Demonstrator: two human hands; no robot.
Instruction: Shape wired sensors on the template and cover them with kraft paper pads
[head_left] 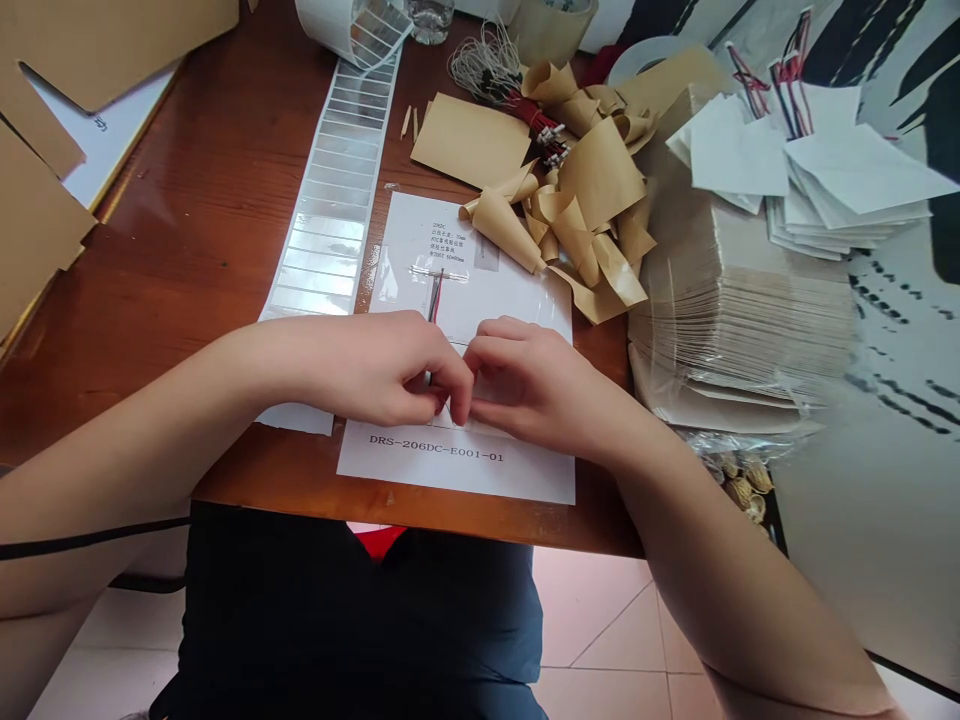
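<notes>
Both of my hands are over a printed white sheet (457, 480) lying at the table's front edge. My left hand (390, 365) is closed, its fingers curled down in a pinch. A short bundle of red, black and white wires (435, 300) runs down the sheet and disappears beneath that hand. My right hand (536, 385) is also closed, thumb and fingertips drawn together and meeting the left fingertips. Whatever lies between the fingers is mostly hidden. Thin lines, perhaps the edges of a small white piece, show beneath the fingertips.
A label strip (345, 170) unrolls along the left. Behind the sheet lie curled brown paper pieces (600, 180), a flat brown piece (472, 140) and wire harnesses (517, 95). At right, a tall card stack (750, 300) carries white cards (862, 180). Cardboard (120, 50) stands at left.
</notes>
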